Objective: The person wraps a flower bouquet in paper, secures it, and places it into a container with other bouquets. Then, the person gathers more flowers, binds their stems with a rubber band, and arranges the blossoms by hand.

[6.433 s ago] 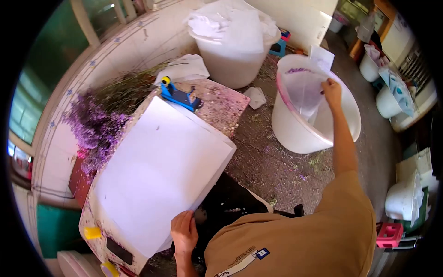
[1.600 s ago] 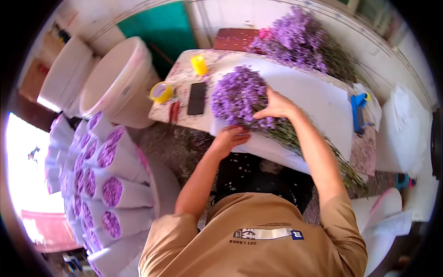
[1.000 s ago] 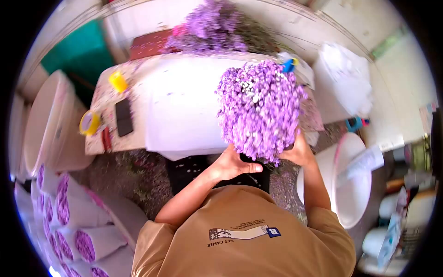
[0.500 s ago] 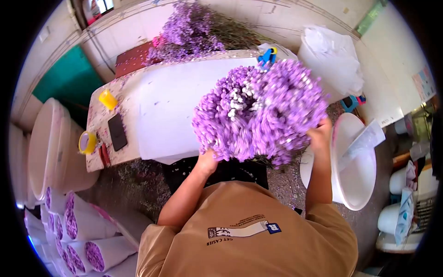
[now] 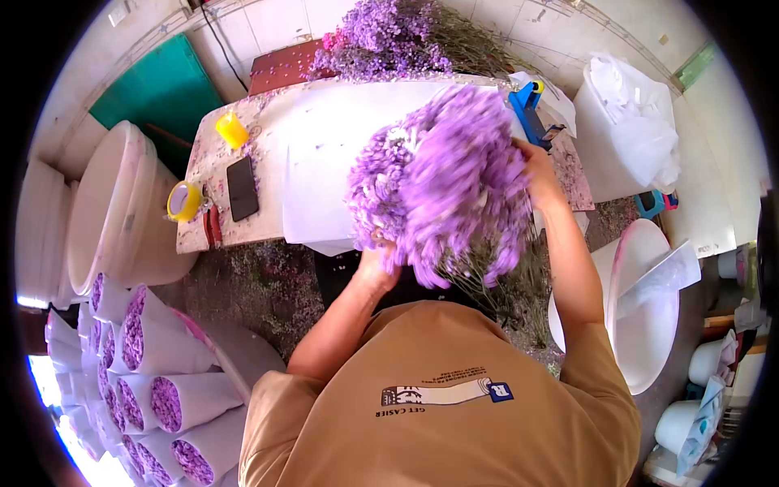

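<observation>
A large bunch of purple flowers [image 5: 462,178], blurred in places by motion, is held up over the table's front edge. My left hand [image 5: 380,264] grips it at the lower left, its fingers partly covered by blossoms. At the bunch's right side, my right hand [image 5: 537,172] is closed on it, with the fingertips hidden among the flowers. Thin green stems [image 5: 495,280] hang below the blossoms, toward my body. Under the bunch lies white wrapping paper [image 5: 324,162]. Just beyond my right hand stands a blue tape dispenser [image 5: 529,114].
On the table [image 5: 195,231] are a phone [image 5: 242,188], yellow tape rolls [image 5: 232,130] and red-handled pliers [image 5: 213,227]. More purple flowers [image 5: 389,36] lie behind it. Wrapped bouquets [image 5: 166,403] fill the lower left. White tubs [image 5: 645,357] stand on both sides.
The bunch has tilted and turned between my hands, showing stems beneath. My right hand has moved up and away from me, close to the tape dispenser. The camera view has shifted.
</observation>
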Available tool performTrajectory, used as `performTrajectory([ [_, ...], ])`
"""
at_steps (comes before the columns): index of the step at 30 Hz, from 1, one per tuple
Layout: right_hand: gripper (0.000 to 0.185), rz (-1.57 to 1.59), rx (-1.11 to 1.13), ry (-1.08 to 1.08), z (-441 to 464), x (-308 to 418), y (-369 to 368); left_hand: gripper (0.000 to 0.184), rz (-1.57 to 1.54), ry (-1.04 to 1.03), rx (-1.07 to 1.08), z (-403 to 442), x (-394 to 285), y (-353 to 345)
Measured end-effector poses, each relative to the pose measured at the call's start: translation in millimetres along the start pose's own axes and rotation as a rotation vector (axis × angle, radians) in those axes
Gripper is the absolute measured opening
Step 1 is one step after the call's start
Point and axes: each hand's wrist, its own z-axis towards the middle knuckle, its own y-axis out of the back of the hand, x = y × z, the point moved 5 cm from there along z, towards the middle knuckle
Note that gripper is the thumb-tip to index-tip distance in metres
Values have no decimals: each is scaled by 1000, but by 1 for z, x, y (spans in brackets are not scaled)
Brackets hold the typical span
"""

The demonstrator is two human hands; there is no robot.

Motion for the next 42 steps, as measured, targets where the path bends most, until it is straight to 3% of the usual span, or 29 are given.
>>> performTrajectory([
  [2,44,84,-37,-80,54,-78,32,43,117,117,-86,6,8,44],
  [4,46,-61,3,-195,65,-91,27,49,146,275,-169,0,15,82],
  [6,46,-152,32,-307,66,-106,27,54,231,270,-206,-16,-3,74],
  [8,42,-509,-302,72,74,-110,48,67,394,270,-248,-27,-28,68],
  [9,42,-510,-295,69,66,-100,44,71,447,131,-195,-24,-33,78],
  [11,33,-341,-319,394,10,-31,23,71,500,-45,-318,-36,-68,50],
  [13,22,-290,-175,493,-42,10,-18,69,1195,-509,-359,-43,-102,10],
  [14,20,-425,-50,482,-60,16,-36,67,1278,-687,-294,-45,-110,-18],
  [15,18,-557,76,470,-72,16,-49,53,1245,-849,-136,-41,-109,-39],
  [17,21,-765,142,611,-79,-8,-62,36,1284,-794,362,-30,-86,-87],
  [20,30,-905,64,564,-69,-25,-45,29,1433,-842,689,3,-31,-120],
  [23,53,-984,-67,497,-39,-46,1,30,1952,-283,680,36,10,-71],
  [24,55,-950,-120,445,-33,-54,14,30,1948,-297,702,36,8,-66],
  [26,56,-915,-180,374,-31,-67,32,30,1705,-301,516,26,-3,-52],
  [29,58,-782,-98,332,-24,-79,28,30,1541,-280,420,19,-11,-37],
  [33,59,-719,-125,281,-13,-89,30,26,1528,-288,391,24,-17,-50],
  [35,60,-708,-122,285,-16,-85,31,22,1568,-395,398,36,-19,-74],
  [39,57,-695,-136,311,-26,-74,37,24,1588,-829,598,71,-4,-135],
  [41,57,-663,-86,239,-27,-74,41,30,1789,-890,792,81,19,-155],
  [42,58,-608,-69,255,-26,-78,44,34,1908,-788,917,88,38,-156],
])
